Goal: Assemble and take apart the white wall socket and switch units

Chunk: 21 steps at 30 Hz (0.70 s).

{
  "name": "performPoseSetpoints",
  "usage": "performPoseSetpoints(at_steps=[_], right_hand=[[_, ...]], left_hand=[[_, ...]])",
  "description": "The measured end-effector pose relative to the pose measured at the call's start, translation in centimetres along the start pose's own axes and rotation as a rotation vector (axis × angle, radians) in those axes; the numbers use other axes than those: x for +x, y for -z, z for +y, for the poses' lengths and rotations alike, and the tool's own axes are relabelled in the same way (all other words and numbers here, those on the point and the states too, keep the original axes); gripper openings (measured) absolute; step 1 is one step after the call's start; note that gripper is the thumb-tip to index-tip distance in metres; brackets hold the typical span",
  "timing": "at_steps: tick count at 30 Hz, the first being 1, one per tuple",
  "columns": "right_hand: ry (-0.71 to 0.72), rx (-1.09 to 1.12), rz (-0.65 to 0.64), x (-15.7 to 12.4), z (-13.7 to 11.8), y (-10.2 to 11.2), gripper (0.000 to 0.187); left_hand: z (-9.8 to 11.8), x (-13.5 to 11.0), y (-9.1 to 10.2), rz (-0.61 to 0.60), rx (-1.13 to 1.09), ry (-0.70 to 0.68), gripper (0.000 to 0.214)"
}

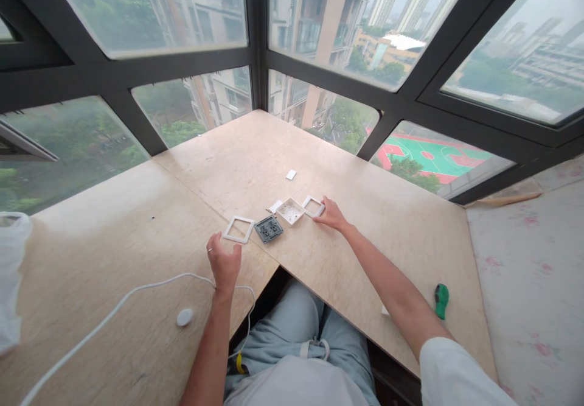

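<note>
My left hand (224, 265) is open, thumb and fingers apart, beside the near left corner of a square white frame (239, 241) lying on the wooden surface. With my right hand (331, 214) I grip the right edge of a second square white frame (307, 198). Between the frames lie a dark grey socket module (269, 229) with its back side up and a shallow white square box (291, 211), open upward. A small white piece (275, 206) lies behind the module. Farther back is a white rectangular plate (291, 175).
A white cable (132, 290) runs across the left side by my left wrist. A round white disc (185, 317) lies near it. On the right lies a green-handled screwdriver (441, 301). A white plastic bag (11, 278) is at the left edge. Windows (182, 108) border the wooden surface (114, 229).
</note>
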State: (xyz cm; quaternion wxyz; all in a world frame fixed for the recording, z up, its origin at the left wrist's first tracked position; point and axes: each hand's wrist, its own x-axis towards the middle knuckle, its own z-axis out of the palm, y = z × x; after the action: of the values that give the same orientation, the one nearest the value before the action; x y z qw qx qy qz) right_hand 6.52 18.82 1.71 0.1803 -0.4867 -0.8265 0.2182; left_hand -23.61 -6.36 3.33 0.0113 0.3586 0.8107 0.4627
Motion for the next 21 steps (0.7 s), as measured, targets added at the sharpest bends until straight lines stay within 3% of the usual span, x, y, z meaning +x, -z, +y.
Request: performPoseSetpoints(at_steps=[6,12,16,21], right_hand=[[0.020,0.038,0.063,-3.3,2.2,2.9,0.093],[0.118,0.061,0.139,-8.9,3.5,7.9,0.095],[0.227,0.036,0.151,-15.3,3.1,11.5,0.092],[0.197,0.020,0.120,-24.2,2.2,14.7,0.090]], left_hand=[[1.3,-1.4,1.4,0.006,-0.019,-0.009,0.049],[4.2,-4.4,0.3,-0.127,-0.101,-0.011,0.043],[8.2,-7.5,-1.7,-0.360,-0.213,-0.137,0.038],[14.7,-12.2,-4.7,-0.803,-0.388,-0.472,0.047]])
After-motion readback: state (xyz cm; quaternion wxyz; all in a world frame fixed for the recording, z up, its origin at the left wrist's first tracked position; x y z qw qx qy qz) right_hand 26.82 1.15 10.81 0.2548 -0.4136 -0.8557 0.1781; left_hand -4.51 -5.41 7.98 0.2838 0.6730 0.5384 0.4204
